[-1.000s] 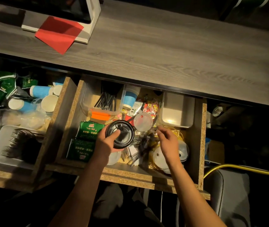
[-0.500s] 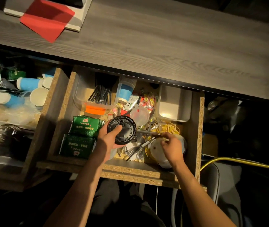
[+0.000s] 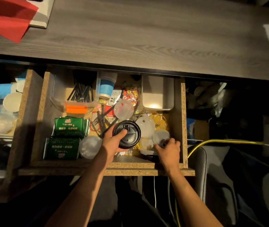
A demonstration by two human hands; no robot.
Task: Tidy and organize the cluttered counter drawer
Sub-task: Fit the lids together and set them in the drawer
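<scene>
The open wooden drawer (image 3: 183, 122) is full of mixed items. My left hand (image 3: 112, 143) grips a stack of black cup lids (image 3: 128, 132) above the drawer's middle, thumb on top. My right hand (image 3: 168, 149) reaches into the front right corner with curled fingers touching a clear round lid (image 3: 160, 135); whether it grips the lid is hidden. More clear lids (image 3: 124, 109) lie over yellow wire (image 3: 160, 122). Green packets (image 3: 69, 126) sit front left, black straws (image 3: 82, 94) in a clear tray at the back.
A white tray (image 3: 158, 94) sits in the back right corner, a blue cup stack (image 3: 106, 88) beside it. A second open drawer (image 3: 24, 102) on the left holds blue and white cups. The grey countertop (image 3: 138, 33) carries red paper (image 3: 6, 20). A yellow cable (image 3: 220, 142) runs right.
My right hand has moved from the drawer's middle toward the front right corner and down onto the clear lids. My left hand has kept hold of the black lids.
</scene>
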